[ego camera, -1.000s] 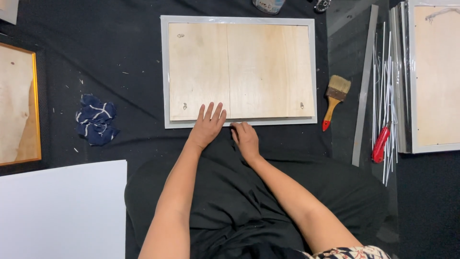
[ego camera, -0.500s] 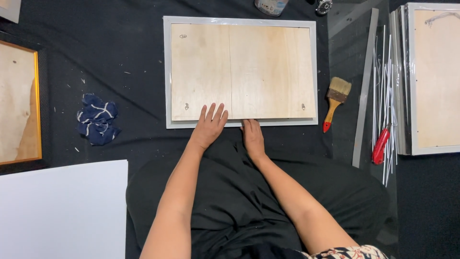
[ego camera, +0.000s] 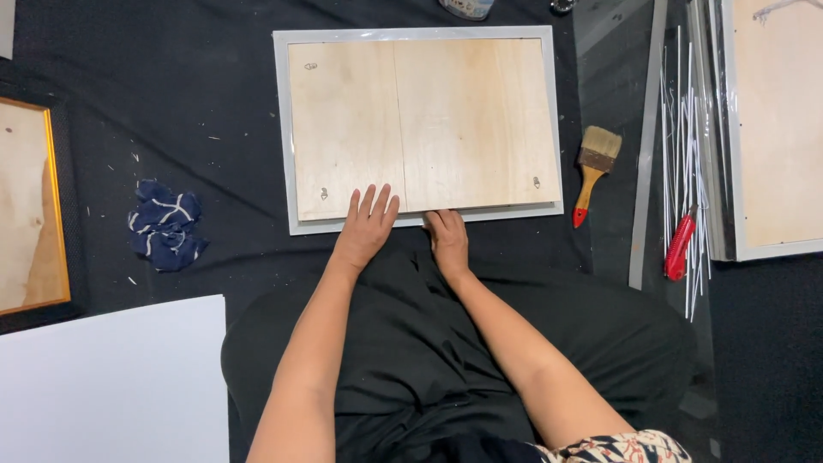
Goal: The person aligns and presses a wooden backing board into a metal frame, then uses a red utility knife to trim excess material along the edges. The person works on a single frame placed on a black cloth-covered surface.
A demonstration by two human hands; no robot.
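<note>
A picture frame [ego camera: 283, 129] with a pale grey rim lies face down on black cloth, its light wooden backing board [ego camera: 429, 120] uppermost. My left hand [ego camera: 367, 225] rests flat on the board's near edge, fingers spread. Just to its right, my right hand [ego camera: 447, 240] presses its fingertips against the frame's near rim, fingers curled at the edge of the board. Neither hand holds anything loose.
A blue and white rag [ego camera: 165, 225] lies at the left, beside a gold-edged frame [ego camera: 34, 206]. A white board [ego camera: 103, 386] is at the lower left. At the right are a red-tipped paintbrush [ego camera: 593, 171], a red utility knife [ego camera: 679, 247], thin white rods [ego camera: 686, 154] and another frame [ego camera: 771, 129].
My right hand has slid a little to the right along the near edge of the frame. My left hand stays flat on the board.
</note>
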